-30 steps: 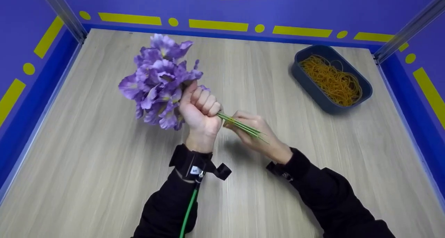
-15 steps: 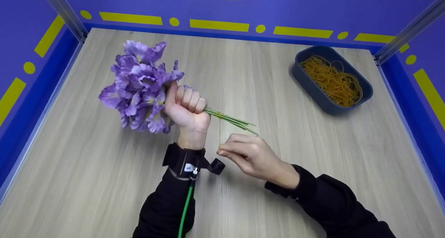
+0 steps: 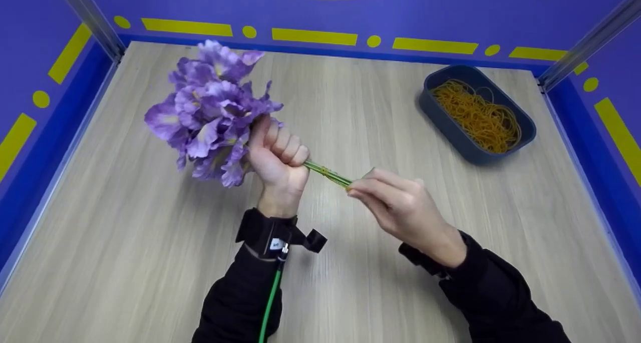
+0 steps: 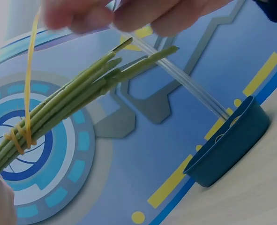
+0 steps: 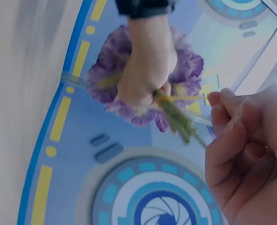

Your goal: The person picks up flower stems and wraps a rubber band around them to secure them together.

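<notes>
My left hand (image 3: 280, 157) grips a bunch of purple flowers (image 3: 213, 115) by the stems, blossoms towards the far left. The green stems (image 4: 72, 93) stick out below the fist towards the right. A yellow rubber band (image 4: 27, 89) is wound around them near the left hand, with one length drawn out taut. My right hand (image 3: 408, 208) pinches that stretched end between thumb and fingertips, by the stem ends. In the right wrist view the pulled band (image 5: 187, 98) runs from the stems to the right fingertips.
A dark blue-grey box (image 3: 448, 135) stands at the back right of the wooden table (image 3: 150, 263), holding a heap of loose rubber bands (image 3: 478, 117). Blue panels (image 3: 320, 17) with yellow marks enclose the back and sides. A green cable (image 3: 270, 303) runs along the left forearm.
The right hand first drew back below the stems, then moved up and right to the stem ends, stretching the band. The left hand and flowers shifted left, then slightly back right.
</notes>
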Demonstrator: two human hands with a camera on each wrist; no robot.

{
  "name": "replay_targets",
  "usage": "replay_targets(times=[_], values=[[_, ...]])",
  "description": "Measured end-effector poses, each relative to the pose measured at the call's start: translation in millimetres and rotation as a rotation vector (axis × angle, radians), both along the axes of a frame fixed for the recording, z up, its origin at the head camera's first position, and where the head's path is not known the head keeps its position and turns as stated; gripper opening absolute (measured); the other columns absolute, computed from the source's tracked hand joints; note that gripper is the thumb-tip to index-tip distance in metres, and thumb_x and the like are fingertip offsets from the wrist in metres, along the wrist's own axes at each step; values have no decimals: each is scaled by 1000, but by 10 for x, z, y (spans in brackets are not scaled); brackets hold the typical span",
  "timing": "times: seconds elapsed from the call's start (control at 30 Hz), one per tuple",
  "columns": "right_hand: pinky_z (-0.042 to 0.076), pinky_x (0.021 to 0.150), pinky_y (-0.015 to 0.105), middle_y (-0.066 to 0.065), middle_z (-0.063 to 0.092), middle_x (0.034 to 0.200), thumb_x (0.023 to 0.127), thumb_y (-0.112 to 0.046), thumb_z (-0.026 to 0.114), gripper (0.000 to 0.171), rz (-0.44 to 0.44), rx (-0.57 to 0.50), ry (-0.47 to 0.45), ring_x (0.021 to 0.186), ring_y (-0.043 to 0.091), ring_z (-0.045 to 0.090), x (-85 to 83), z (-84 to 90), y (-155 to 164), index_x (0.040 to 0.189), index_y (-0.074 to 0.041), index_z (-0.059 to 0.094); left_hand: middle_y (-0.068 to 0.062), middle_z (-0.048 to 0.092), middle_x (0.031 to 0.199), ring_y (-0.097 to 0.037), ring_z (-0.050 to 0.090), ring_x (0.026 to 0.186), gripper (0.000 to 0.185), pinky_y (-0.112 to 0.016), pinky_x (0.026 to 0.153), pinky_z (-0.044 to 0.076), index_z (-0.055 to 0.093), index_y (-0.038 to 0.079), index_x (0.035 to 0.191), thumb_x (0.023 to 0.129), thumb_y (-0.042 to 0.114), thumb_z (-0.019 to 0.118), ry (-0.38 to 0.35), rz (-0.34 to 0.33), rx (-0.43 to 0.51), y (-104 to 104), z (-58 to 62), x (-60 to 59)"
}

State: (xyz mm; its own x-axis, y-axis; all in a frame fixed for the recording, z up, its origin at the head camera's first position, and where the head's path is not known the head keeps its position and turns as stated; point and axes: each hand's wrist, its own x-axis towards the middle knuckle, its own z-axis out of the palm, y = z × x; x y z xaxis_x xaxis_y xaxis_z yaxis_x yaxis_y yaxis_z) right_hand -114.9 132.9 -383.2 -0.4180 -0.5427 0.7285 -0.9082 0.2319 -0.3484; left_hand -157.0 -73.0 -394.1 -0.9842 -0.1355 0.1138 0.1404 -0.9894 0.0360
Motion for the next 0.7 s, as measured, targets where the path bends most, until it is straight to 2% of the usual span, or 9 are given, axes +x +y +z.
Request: replay_targets(times=[0.23, 0.33, 0.47, 0.6, 0.7], values=[[51, 48, 26, 1, 67, 86, 98, -14, 69, 10, -174, 49, 213, 66, 11, 67, -177, -2, 71, 96, -5, 73, 10, 14, 52, -2, 10, 43, 48, -18, 40, 6, 18, 19, 61, 109, 20, 24, -59, -139, -118, 62, 30, 13], [52, 48, 28, 1, 69, 87, 96, -14, 71, 9, -208, 60, 239, 67, 13, 69, -279, -44, 104, 97, -6, 74, 10, 14, 52, -3, 11, 42, 49, -18, 40, 7, 18, 19, 60, 109, 18, 26, -101, -174, -126, 68, 33, 4], [55, 52, 30, 1, 70, 88, 92, -10, 75, 6, -197, 55, 202, 70, 14, 70, -434, -143, 133, 97, -6, 74, 10, 14, 52, -3, 10, 42, 50, -18, 39, 7, 19, 19, 59, 109, 18, 28, -146, -243, -70, 82, 27, -6], [55, 58, 29, 1, 71, 89, 89, -6, 78, 8, -154, 32, 99, 72, 14, 69, -561, -254, 142, 96, -7, 74, 10, 14, 52, -3, 10, 43, 51, -18, 40, 6, 18, 19, 59, 109, 21, 27, -145, -338, -1, 121, 25, -2], [53, 58, 23, 1, 70, 88, 91, -9, 75, 4, -105, 15, 9, 65, 10, 65, -617, -334, 124, 94, -7, 74, 10, 14, 52, -3, 10, 43, 51, -18, 40, 6, 18, 19, 59, 109, 22, 27, -137, -375, 34, 146, 21, 11]])
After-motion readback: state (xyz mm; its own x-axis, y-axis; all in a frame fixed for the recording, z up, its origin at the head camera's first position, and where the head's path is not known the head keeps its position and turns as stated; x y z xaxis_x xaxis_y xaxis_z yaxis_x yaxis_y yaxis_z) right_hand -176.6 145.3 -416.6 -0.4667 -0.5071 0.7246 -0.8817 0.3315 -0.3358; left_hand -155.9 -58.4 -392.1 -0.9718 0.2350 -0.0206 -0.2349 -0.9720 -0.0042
